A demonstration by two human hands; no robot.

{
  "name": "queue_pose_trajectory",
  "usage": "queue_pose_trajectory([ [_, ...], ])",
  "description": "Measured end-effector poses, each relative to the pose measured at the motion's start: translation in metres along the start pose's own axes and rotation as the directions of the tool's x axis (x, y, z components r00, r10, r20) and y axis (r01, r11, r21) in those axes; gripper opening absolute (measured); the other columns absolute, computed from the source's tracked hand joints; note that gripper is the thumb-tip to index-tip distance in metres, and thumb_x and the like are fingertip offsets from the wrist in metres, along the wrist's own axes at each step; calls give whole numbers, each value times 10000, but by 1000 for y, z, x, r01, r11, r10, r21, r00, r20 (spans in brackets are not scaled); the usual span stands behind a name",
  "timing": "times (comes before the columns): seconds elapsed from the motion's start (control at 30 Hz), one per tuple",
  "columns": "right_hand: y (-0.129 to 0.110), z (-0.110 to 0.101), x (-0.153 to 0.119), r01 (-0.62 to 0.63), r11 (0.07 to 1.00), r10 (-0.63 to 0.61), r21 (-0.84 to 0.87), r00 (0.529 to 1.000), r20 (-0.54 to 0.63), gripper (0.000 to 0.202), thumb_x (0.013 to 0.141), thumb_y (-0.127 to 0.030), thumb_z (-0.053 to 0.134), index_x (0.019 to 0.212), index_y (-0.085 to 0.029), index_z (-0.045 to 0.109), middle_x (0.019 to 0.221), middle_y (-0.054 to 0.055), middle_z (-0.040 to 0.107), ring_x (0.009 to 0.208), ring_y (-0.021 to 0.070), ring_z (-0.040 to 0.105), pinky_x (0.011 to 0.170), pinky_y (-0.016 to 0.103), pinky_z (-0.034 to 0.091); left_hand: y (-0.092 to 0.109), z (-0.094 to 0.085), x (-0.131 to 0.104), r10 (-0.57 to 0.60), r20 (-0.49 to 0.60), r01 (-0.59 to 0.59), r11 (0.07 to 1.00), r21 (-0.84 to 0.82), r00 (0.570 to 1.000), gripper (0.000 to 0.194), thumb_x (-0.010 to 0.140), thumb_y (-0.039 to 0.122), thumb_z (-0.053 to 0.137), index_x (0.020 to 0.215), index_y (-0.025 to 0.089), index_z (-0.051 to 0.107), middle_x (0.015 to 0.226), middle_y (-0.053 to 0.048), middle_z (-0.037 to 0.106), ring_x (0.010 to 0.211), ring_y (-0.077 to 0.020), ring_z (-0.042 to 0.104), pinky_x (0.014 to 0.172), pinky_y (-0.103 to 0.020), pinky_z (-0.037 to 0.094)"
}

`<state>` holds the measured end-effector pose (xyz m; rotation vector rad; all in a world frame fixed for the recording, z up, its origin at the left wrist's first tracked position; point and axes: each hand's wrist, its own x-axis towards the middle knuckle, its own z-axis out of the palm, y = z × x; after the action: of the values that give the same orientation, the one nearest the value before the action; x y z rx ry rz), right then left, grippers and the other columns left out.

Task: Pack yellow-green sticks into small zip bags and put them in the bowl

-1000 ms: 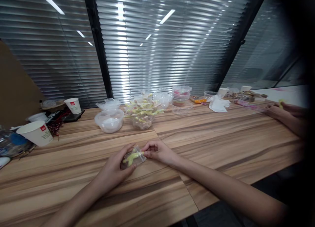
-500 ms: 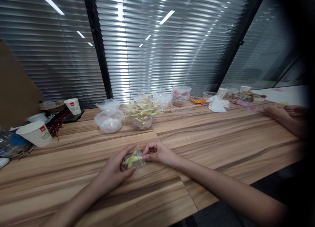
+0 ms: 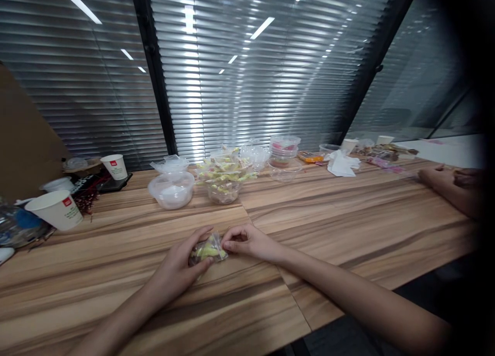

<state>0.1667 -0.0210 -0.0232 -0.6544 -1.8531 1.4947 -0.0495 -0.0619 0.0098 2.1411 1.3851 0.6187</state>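
Note:
A small clear plastic bag [image 3: 209, 249] with yellow-green pieces inside lies near the middle of the wooden table [image 3: 247, 299]. My left hand [image 3: 185, 258] grips its left side, fingers behind and thumb in front. The thumb and index finger of my right hand [image 3: 240, 241] are pinched on the bag's right edge. Farther back, a clear bowl [image 3: 223, 192] is heaped with similar small bags. Left of it stands a clear plastic bowl [image 3: 172, 192] with something whitish inside.
Paper cups [image 3: 58, 210] and a dark phone-like object [image 3: 116, 183] are at the left. Stacked clear tubs [image 3: 285, 147], an orange packet [image 3: 311, 157] and white tissue [image 3: 343, 164] lie along the back. Another person's hands [image 3: 444, 183] rest at the far right.
The small bag has tilted and crumpled slightly between my hands, and my right fingers have shifted a little left. At the far right, the other person's hands have moved slightly.

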Motion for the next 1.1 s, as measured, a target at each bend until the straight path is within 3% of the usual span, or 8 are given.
queue_pose_trajectory([
  [0.23, 5, 6, 0, 26, 999, -25, -31, 999, 35, 385, 686, -365, 676, 950, -137, 514, 782, 3, 509, 678, 39, 433, 622, 145, 359, -1, 0, 2, -26, -30, 23, 997, -76, 999, 563, 768, 412, 561, 1286, 266, 393, 1302, -34, 472, 1200, -166, 454, 1049, -330, 367],
  [0.33, 10, 6, 3, 18, 1000, -18, 15, 1000, -21, 354, 706, -353, 658, 936, -125, 516, 785, 12, 501, 703, 47, 442, 649, 158, 360, -1, -1, 6, -52, -28, 42, 962, -269, 998, 540, 776, 397, 552, 1264, 218, 407, 1307, -67, 463, 1201, -169, 457, 1044, -324, 378],
  [0.43, 12, 3, 6, 10, 993, 3, 114, 994, -110, 344, 713, -340, 650, 938, -120, 511, 785, 17, 507, 699, 52, 458, 652, 166, 362, -1, -4, 10, -92, 7, 83, 862, -500, 996, 504, 793, 376, 533, 1243, 196, 392, 1300, -84, 467, 1176, -159, 482, 1002, -303, 417],
  [0.5, 14, 1, 7, 4, 983, 22, 182, 990, -139, 348, 720, -345, 640, 947, -120, 504, 793, 26, 526, 701, 62, 482, 647, 175, 370, -1, -5, 11, -109, 35, 110, 820, -562, 993, 501, 789, 360, 543, 1233, 190, 385, 1285, -93, 479, 1155, -163, 499, 978, -301, 433],
  [0.7, 17, 3, 7, 10, 987, 14, 163, 989, -147, 319, 743, -332, 619, 946, -115, 506, 811, 34, 535, 726, 70, 498, 668, 186, 385, -3, -3, 11, -98, 60, 115, 797, -593, 993, 507, 773, 346, 569, 1230, 200, 405, 1290, -83, 469, 1134, -162, 504, 942, -275, 438],
  [0.83, 15, 6, 5, 52, 998, -44, 40, 985, -168, 271, 772, -334, 588, 913, -114, 516, 848, 32, 523, 762, 69, 485, 702, 189, 392, -6, 0, 9, -137, 117, 180, 810, -558, 984, 574, 730, 366, 627, 1231, 186, 412, 982, -63, 599, 839, -121, 568, 715, -208, 453],
  [0.9, 14, 6, 4, 74, 997, -74, -7, 984, -165, 257, 791, -341, 565, 904, -115, 518, 855, 31, 519, 778, 71, 481, 713, 191, 394, -7, 2, 8, -147, 158, 211, 802, -558, 976, 607, 708, 351, 657, 1228, 180, 395, 803, -20, 577, 705, -85, 526, 621, -176, 412],
  [1.1, 13, 6, 2, 72, 997, -76, -32, 986, -151, 248, 791, -322, 571, 920, -118, 512, 844, 32, 523, 770, 77, 489, 718, 205, 399, -5, 2, 8, -101, 201, 201, 793, -576, 974, 538, 704, 312, 672, 1148, 192, 393, 792, 5, 526, 687, -58, 467, 618, -165, 383],
])
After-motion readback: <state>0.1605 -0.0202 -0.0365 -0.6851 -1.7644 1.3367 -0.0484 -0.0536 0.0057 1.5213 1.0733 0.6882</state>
